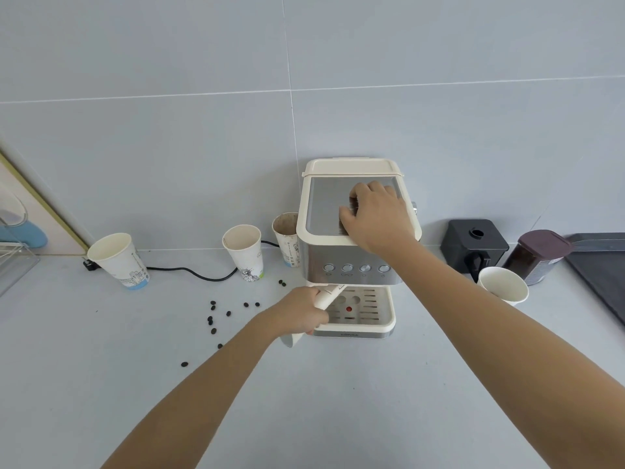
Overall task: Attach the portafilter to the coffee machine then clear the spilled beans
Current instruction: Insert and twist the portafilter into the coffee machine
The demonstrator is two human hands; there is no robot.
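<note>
A cream and steel coffee machine [324, 211] stands against the tiled wall. My right hand [375, 214] lies flat on its top plate, fingers spread, holding nothing. My left hand [301, 311] grips the cream handle of the portafilter [329, 296], which runs up and right under the machine's front; its head is hidden beneath the button panel, above the drip tray [372, 316]. Several dark coffee beans [216, 316] lie scattered on the grey counter left of the machine.
Three paper cups [118, 260] [244, 252] [286, 238] stand left of the machine, with a black power cord [196, 274] behind them. To the right are another paper cup [504, 286], a black box [473, 245], a jar of beans [537, 255] and a dark tray [602, 265].
</note>
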